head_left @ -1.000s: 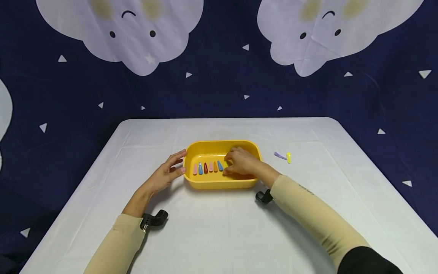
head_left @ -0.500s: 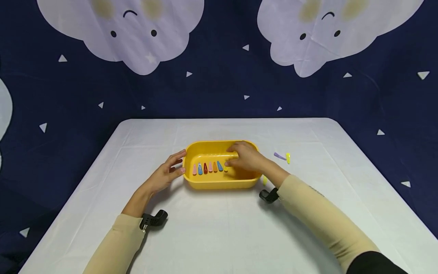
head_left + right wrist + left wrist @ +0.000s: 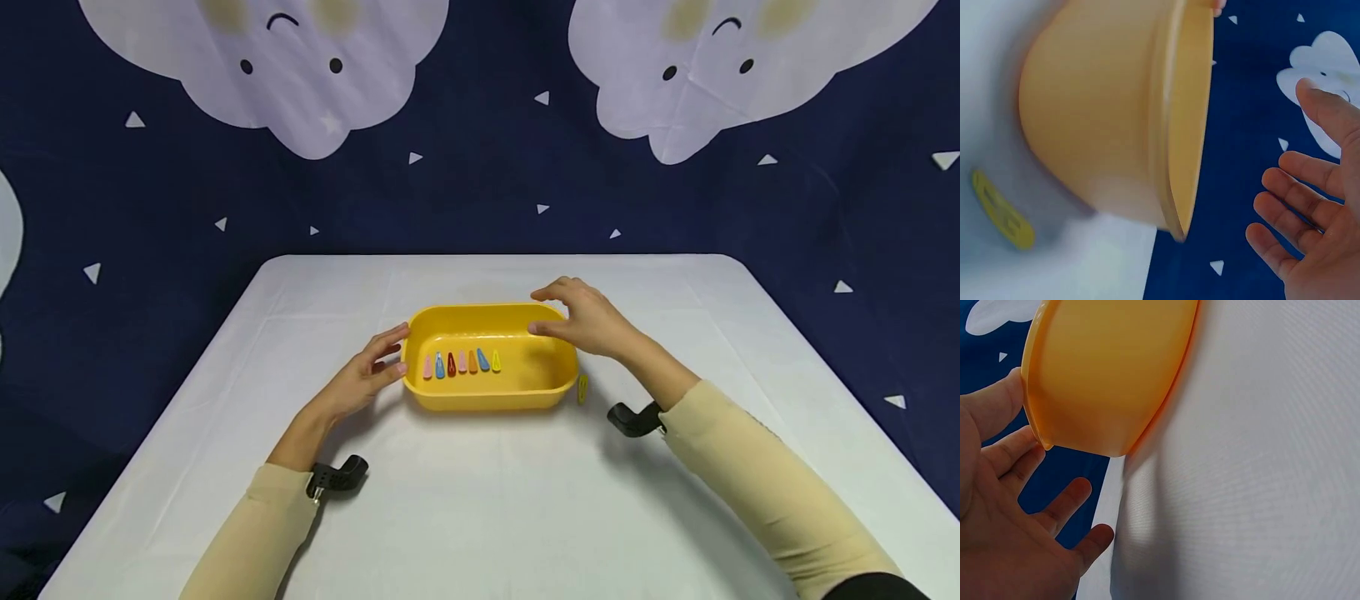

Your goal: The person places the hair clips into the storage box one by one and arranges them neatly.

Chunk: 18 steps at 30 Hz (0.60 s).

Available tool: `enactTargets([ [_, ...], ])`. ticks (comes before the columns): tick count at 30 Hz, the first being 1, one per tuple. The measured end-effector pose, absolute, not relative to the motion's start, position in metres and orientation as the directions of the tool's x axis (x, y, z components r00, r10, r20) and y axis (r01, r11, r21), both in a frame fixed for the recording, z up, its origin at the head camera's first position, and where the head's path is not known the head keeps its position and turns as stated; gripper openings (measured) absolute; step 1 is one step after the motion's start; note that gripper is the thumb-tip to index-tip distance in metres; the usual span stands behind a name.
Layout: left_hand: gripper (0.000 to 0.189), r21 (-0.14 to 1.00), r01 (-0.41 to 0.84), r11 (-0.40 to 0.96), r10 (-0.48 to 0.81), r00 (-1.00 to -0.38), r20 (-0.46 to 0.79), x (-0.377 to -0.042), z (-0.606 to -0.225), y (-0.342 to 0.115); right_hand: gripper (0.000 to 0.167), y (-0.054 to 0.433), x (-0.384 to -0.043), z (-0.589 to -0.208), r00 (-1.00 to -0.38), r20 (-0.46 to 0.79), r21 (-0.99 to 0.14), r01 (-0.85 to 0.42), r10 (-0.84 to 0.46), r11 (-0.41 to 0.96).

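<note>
A yellow plastic tub (image 3: 495, 402) stands on the table, and a row of snap hair clips (image 3: 452, 364) in pink, blue, red, orange and yellow lies along its floor. At the tub's left end my left hand (image 3: 358, 385) touches the rim with thumb and fingertips, its other fingers spread loosely, as the left wrist view shows. My right hand (image 3: 588, 317) hovers at the tub's right end, fingers apart and nothing in them. Outside the tub's lower right corner lies a yellow hair clip (image 3: 582, 388), larger in the right wrist view.
A white cloth covers the table (image 3: 480, 500). Behind its far edge hangs a dark blue curtain (image 3: 480, 192) with clouds and small triangles. The purple clip and the other yellow clip on the right are hidden behind my right hand and arm.
My right hand has let go of a yellow clip at the right end of the row, risen out of the tub and moved right. My left hand has stayed at the rim.
</note>
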<state>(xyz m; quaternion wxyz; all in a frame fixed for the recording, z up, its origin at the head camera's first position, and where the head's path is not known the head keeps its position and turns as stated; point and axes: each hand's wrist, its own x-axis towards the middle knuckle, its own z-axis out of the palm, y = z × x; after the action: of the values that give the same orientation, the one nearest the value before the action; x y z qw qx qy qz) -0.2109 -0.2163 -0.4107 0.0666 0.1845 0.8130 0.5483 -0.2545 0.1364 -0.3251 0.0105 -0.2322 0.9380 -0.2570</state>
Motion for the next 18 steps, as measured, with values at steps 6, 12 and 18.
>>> enactTargets([
  [6,0.058,0.92,0.217,0.327,0.371,-0.925,0.087,-0.211,-0.409,-0.216,0.053,0.162,-0.248,-0.325,-0.923,0.126,-0.504,-0.376,-0.364,0.778],
  [12,0.058,0.917,0.209,0.34,0.369,-0.927,0.074,-0.211,-0.408,-0.216,0.056,0.188,-0.24,-0.34,-0.93,0.127,-0.532,-0.358,-0.346,0.767],
  [18,0.058,0.915,0.206,0.348,0.369,-0.927,0.069,-0.21,-0.408,-0.216,0.054,0.207,-0.234,-0.361,-0.939,0.105,-0.584,-0.326,-0.329,0.743],
])
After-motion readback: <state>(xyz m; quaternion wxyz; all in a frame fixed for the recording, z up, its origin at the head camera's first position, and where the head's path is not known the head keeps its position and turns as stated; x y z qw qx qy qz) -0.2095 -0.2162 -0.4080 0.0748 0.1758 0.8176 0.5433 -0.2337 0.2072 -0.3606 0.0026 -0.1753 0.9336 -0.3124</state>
